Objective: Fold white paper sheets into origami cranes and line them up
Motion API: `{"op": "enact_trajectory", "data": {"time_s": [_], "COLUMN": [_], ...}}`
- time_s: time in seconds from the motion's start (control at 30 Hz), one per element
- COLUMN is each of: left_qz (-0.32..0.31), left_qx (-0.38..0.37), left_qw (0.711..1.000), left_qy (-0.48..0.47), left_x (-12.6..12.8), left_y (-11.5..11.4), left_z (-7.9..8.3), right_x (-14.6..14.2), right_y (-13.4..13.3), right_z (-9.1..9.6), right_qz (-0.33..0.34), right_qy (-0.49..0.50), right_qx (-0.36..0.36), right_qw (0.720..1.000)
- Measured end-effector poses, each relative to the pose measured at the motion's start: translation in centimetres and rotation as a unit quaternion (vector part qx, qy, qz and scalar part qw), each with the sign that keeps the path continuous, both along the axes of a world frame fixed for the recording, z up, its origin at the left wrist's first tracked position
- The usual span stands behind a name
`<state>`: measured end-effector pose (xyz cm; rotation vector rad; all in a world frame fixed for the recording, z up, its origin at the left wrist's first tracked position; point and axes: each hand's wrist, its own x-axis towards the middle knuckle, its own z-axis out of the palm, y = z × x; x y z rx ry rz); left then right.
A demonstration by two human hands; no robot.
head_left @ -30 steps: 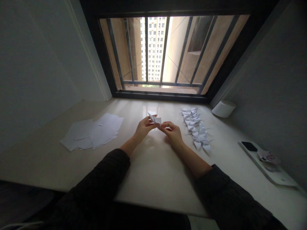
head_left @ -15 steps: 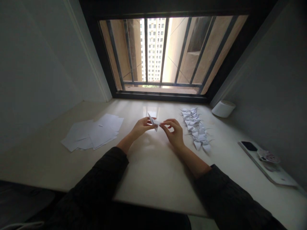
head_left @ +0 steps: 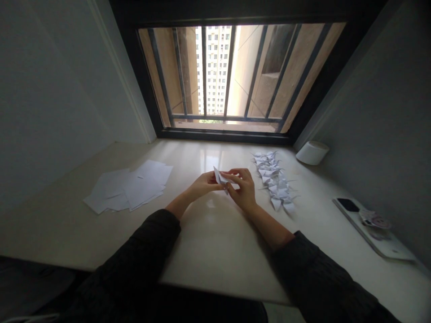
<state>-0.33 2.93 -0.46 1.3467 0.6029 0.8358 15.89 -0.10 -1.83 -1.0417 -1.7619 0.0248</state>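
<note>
A small piece of folded white paper (head_left: pixel 220 178) is held above the middle of the counter, between both hands. My left hand (head_left: pixel 204 184) pinches its left side, fingers closed. From the right, my right hand (head_left: pixel 243 186) grips the paper too, with thumb and fingers pressed on its folds. Parts of the paper are hidden behind the fingers. Right of my right hand stand several folded paper cranes (head_left: pixel 271 172) in close rows. Off to the left lies a loose pile of white paper sheets (head_left: pixel 144 184).
A white cup-like object (head_left: pixel 312 153) sits at the back right by the wall. A phone (head_left: pixel 368 229) with a round grip on its back lies at the right. Behind the pale counter (head_left: pixel 202 251) is a dark-framed window (head_left: pixel 222 137) with bars.
The folded paper has turned and shifted slightly right and down. My right hand has closed further around it, fingers now over its folds; my left hand has moved slightly right.
</note>
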Motion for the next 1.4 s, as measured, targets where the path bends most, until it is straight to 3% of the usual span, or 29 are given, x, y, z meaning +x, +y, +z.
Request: {"op": "enact_trajectory", "data": {"time_s": [0.17,0.6,1.03,1.23,1.4], "left_qz": [0.02,0.041,0.037,0.069,0.063], "left_qx": [0.005,0.048,0.085,0.087,0.04], "left_qw": [1.0,0.995,0.988,0.983,0.989], "left_qy": [0.005,0.072,0.122,0.145,0.13], "left_x": [0.3,-2.3,-2.6,-2.9,-2.6], "left_y": [-0.2,1.8,1.9,2.4,2.1], "left_z": [0.1,0.1,0.0,-0.7,-0.4], "right_x": [-0.1,0.1,0.5,-0.1,-0.2], "right_y": [-0.1,0.4,0.9,0.9,1.0], "right_z": [0.0,-0.1,-0.8,-0.5,-0.7], "right_qz": [-0.009,0.003,-0.066,0.016,0.065], "right_qy": [0.009,0.03,0.126,0.112,0.085], "right_qx": [-0.001,-0.01,-0.069,-0.075,-0.066], "right_qw": [1.0,1.0,0.987,0.991,0.992]}}
